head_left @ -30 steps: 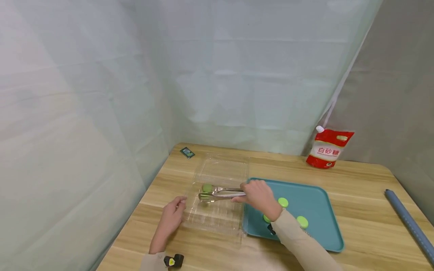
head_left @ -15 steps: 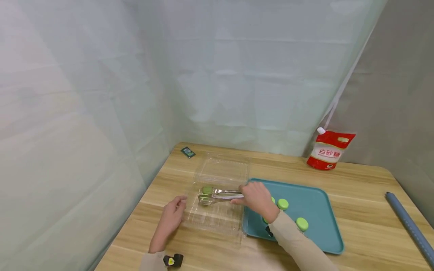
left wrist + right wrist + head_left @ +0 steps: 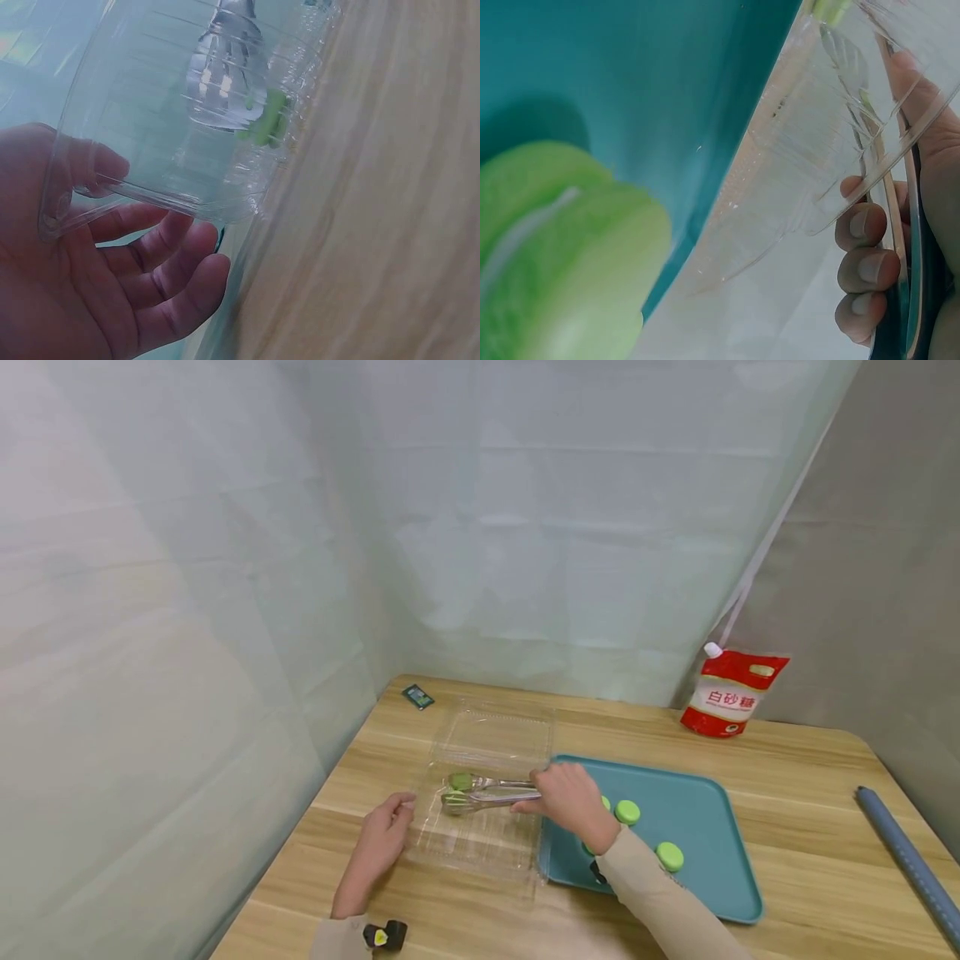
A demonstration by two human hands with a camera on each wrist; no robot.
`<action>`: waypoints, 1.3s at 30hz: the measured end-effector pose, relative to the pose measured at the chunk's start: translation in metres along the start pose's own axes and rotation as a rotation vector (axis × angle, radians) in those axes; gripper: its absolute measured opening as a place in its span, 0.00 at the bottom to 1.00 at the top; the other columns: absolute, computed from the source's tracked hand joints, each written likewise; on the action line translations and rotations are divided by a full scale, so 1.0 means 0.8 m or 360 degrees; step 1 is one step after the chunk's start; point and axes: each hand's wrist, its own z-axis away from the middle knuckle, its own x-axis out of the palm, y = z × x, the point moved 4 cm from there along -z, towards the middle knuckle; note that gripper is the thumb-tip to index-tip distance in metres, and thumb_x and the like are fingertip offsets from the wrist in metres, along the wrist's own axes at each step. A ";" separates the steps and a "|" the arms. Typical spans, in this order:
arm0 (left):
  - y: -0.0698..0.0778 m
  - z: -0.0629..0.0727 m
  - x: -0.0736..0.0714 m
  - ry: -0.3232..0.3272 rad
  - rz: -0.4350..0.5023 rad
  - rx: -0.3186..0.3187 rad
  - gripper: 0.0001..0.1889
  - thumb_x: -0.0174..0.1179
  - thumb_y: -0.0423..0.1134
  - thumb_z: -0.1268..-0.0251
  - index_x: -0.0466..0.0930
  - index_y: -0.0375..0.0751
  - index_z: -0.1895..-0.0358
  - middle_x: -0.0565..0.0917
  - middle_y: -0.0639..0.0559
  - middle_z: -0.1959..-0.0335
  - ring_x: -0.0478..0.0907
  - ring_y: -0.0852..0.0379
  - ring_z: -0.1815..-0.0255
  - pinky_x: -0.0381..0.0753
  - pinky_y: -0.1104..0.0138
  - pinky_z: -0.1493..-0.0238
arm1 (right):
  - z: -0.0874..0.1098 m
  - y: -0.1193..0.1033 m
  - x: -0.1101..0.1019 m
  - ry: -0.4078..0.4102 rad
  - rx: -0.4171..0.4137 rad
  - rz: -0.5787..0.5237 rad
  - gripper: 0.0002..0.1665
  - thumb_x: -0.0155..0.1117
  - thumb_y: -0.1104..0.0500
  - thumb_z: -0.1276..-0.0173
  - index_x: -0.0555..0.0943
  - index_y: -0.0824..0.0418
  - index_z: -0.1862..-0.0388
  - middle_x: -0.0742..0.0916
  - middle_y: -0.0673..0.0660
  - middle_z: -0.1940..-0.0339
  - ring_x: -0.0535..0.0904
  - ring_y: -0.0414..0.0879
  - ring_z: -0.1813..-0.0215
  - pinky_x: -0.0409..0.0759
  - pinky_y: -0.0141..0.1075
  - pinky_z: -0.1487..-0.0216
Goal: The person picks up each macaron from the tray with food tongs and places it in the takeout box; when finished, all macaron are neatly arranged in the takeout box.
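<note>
My left hand [image 3: 381, 839] holds the left wall of an open clear plastic clamshell box [image 3: 468, 852], thumb over the rim and fingers outside. My right hand [image 3: 570, 802] grips metal tongs [image 3: 504, 799] by their arms, reaching into the box from the right. Between and under the tong heads show green macarons [image 3: 459, 782], partly covered by the metal. In the left wrist view a green macaron [image 3: 271, 118] stands on edge beside the slotted tong head [image 3: 225, 82]. The right wrist view has the fingers [image 3: 866, 270] curled round the tong arms.
A teal tray [image 3: 697, 810] with several green macarons [image 3: 627, 812] lies right of the box, under my right forearm. A red and white sugar pouch [image 3: 727, 693] stands at the back right. A small dark packet [image 3: 417, 697] lies back left; a blue-grey rod [image 3: 903, 868] lies far right.
The tongs' heads have shifted slightly inside the box and the far one now overlaps a green macaron. My left hand stays on the box wall.
</note>
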 end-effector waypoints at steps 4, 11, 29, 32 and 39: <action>0.000 0.001 0.001 -0.0009 0.0023 -0.0001 0.18 0.49 0.37 0.21 0.76 0.28 0.39 0.80 0.42 0.66 0.74 0.55 0.78 0.76 0.66 0.77 | 0.002 0.001 -0.005 -0.0018 0.0016 -0.0019 0.36 0.67 0.27 0.44 0.61 0.48 0.87 0.54 0.43 0.87 0.46 0.36 0.83 0.43 0.30 0.82; -0.003 -0.001 0.003 -0.0019 0.0016 -0.0041 0.18 0.49 0.36 0.21 0.76 0.28 0.38 0.80 0.42 0.66 0.74 0.54 0.78 0.76 0.66 0.77 | 0.007 0.003 -0.014 -0.0052 0.0042 -0.0038 0.35 0.68 0.28 0.43 0.62 0.49 0.86 0.56 0.43 0.87 0.47 0.35 0.84 0.43 0.30 0.82; -0.006 0.000 0.002 -0.0039 0.0031 -0.0063 0.19 0.47 0.37 0.20 0.74 0.29 0.36 0.80 0.41 0.60 0.74 0.54 0.75 0.77 0.66 0.75 | 0.038 0.026 -0.050 0.0011 0.0196 -0.0089 0.33 0.71 0.30 0.45 0.67 0.50 0.84 0.57 0.44 0.90 0.48 0.36 0.85 0.44 0.32 0.82; -0.007 0.000 0.002 -0.0044 0.0026 -0.0067 0.19 0.47 0.37 0.20 0.74 0.29 0.36 0.80 0.41 0.60 0.74 0.54 0.75 0.77 0.65 0.75 | 0.043 0.031 -0.056 0.0008 0.0239 -0.0127 0.32 0.72 0.30 0.45 0.67 0.50 0.84 0.57 0.44 0.90 0.50 0.36 0.86 0.45 0.31 0.83; -0.008 -0.001 0.002 -0.0052 0.0018 -0.0071 0.19 0.46 0.37 0.20 0.74 0.28 0.36 0.79 0.42 0.61 0.74 0.53 0.75 0.77 0.66 0.75 | 0.059 0.042 -0.067 0.0039 0.0298 -0.0111 0.33 0.71 0.30 0.45 0.68 0.51 0.82 0.58 0.43 0.90 0.53 0.37 0.88 0.50 0.30 0.86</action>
